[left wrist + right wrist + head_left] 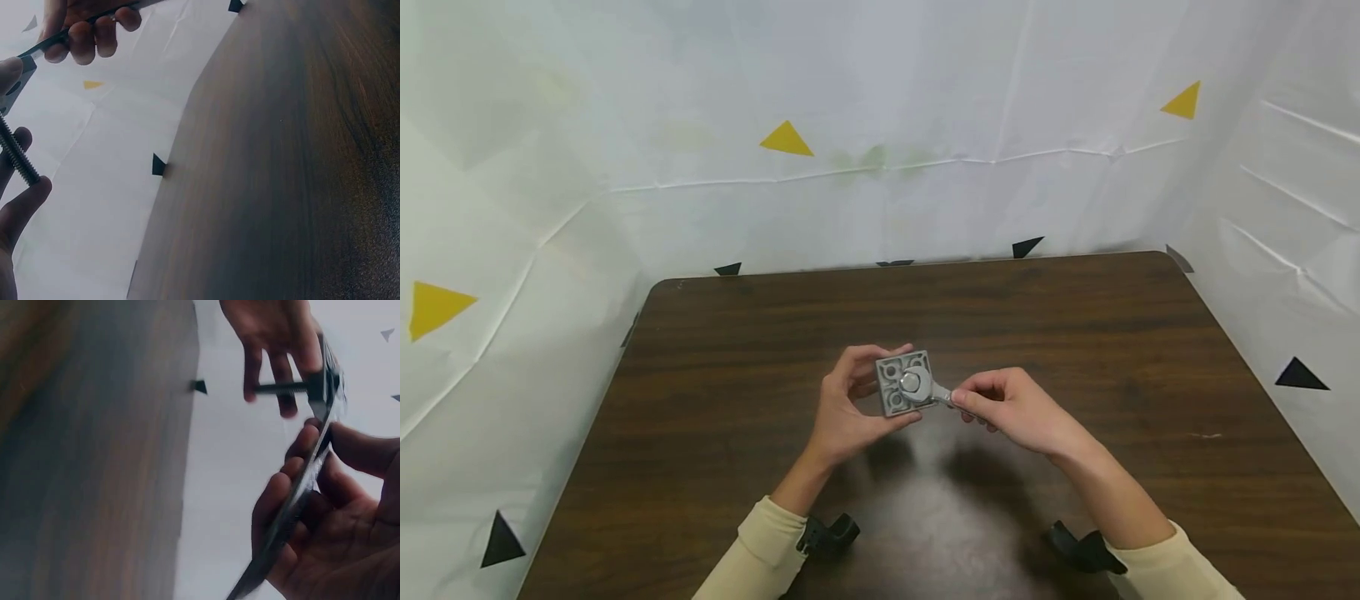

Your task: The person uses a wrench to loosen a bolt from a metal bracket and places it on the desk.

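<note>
Left hand (842,404): fingers and thumb curled round the edges of a square grey plate (901,392), held in the air above the dark wooden table (700,375), face tilted toward the head camera.
Right hand (1011,408): fingertips pinch the handle of a small metal wrench (934,392), whose head sits on the round bolt head (911,382) at the plate's centre.
Threaded bolt (17,156): the left wrist view shows the dark shank sticking out behind the plate, lying across the left fingers (19,209).
Position: plate, bolt and wrench are just in front of the person, midway between the two hands, clear of the tabletop.
Risk, slip: the handle is held only at the fingertips; my judgement is the wrench head could ride off the bolt head under force.
Risk, drop: the plate has no support from the table, so a jerk could twist it out of the left hand's grip.
Risk, pinch: fingers lying on the thread could be scraped if the bolt turns.
Appearance: plate is cast grey, ribbed, with round holes near its corners; bolt head bright and shiny.
Uncertain: right wrist view is blurred; whether a nut sits on the thread cannot be told.
</note>
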